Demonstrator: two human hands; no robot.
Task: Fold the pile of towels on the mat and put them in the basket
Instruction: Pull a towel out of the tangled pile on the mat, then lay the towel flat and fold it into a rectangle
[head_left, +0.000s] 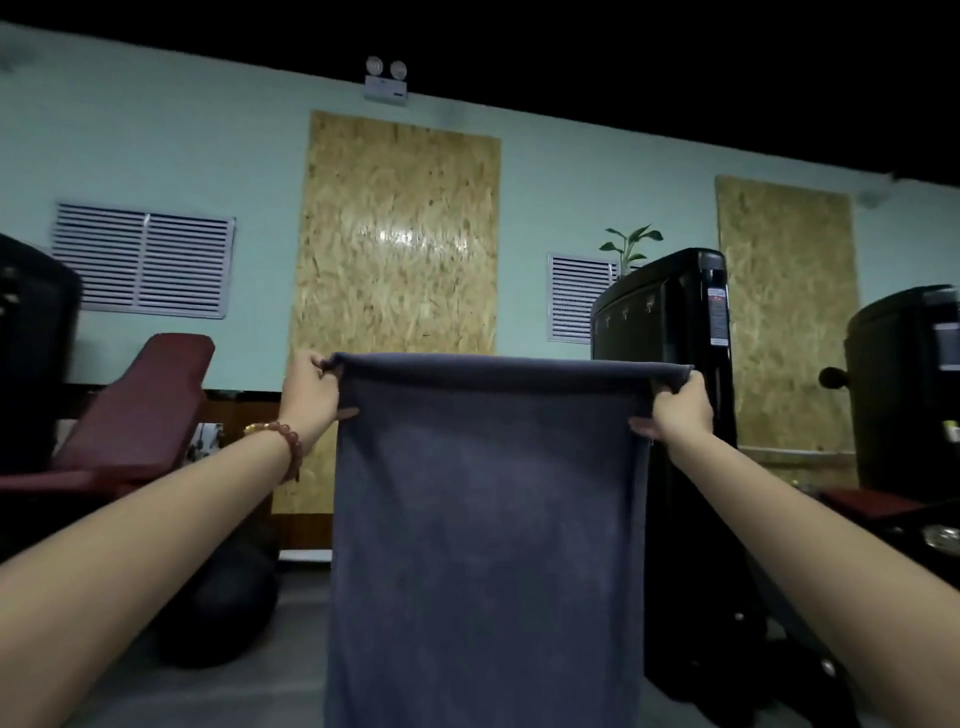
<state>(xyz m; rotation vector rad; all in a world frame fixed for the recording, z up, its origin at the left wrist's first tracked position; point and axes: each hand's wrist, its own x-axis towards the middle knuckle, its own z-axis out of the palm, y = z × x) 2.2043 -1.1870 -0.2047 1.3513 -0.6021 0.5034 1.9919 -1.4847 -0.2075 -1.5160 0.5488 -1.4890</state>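
Towel: a dark blue-grey towel (488, 519) hangs in the air at mid-frame. Its top hem is level, and the cloth drops to 6 o'clock and out of the picture.
Left hand: the left hand (311, 395) is at the towel's 10 o'clock corner. Its fingers (324, 364) are curled tight and pinch the hem. There is a bead bracelet (280, 436) on the wrist.
Right hand: the right hand (678, 405) is at the 2 o'clock corner. Its fingers (644, 425) are curled round the hem in the same way and hold nothing but the cloth.
Arms: both are stretched forward and well apart, so the hem is drawn nearly straight between them.
Step in hand: most likely spreading the towel flat before the first fold.
Doing it well: hold the hem taut and both corners at one height, so the sides hang true. Then bring one corner across to meet the other and match the edges before pinching them together.
Watch for: the bottom edge is out of view and may be twisted or trailing. A light shake should square it up.
Mat and basket: neither is visible. They probably lie below, towards 6 o'clock.
Surroundings: a black cabinet (660, 322) stands behind the towel at 2 o'clock, apart from it.
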